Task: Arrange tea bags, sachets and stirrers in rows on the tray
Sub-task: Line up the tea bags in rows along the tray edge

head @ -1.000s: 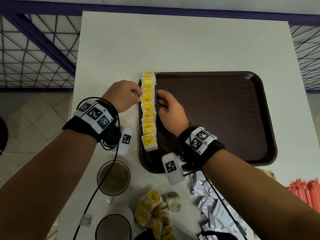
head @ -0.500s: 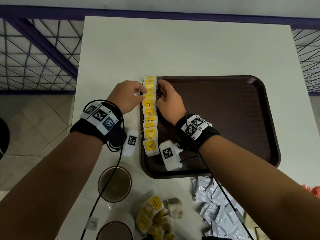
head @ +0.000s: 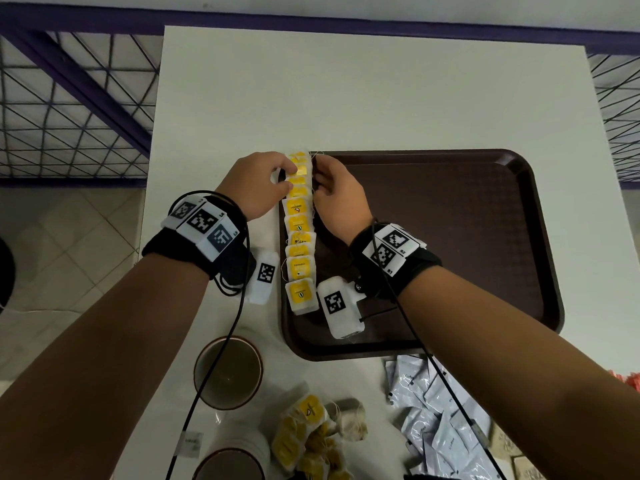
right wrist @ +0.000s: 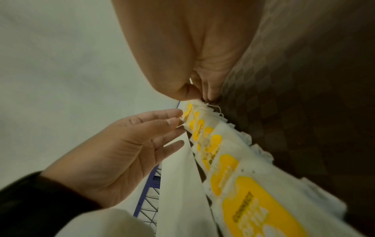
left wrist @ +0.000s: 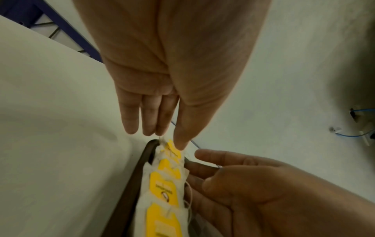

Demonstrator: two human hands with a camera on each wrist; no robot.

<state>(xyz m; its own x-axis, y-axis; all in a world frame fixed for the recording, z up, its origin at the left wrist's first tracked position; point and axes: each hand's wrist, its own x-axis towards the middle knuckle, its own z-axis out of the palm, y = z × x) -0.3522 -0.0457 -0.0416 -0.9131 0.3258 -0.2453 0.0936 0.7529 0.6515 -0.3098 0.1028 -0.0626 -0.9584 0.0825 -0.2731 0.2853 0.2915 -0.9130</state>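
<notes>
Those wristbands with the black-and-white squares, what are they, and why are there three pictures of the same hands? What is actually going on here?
No machine here: a person works with bare hands, wearing a camera on the head and one on each wrist. The patterned squares sit on those wristbands; their purpose isn't shown. The wide picture looks down from the head; the two close-ups look along each hand at its fingers.

On the white table lies a dark brown tray. Along its left edge runs a row of yellow-labelled tea bags. The left hand and right hand flank the row's far end, fingertips touching the bags as if straightening them. The left fingers are nearly straight; the right thumb and finger seem to pinch a bag's edge.

Nearer the person lie loose tea bags, white sachets and two cups.
</notes>
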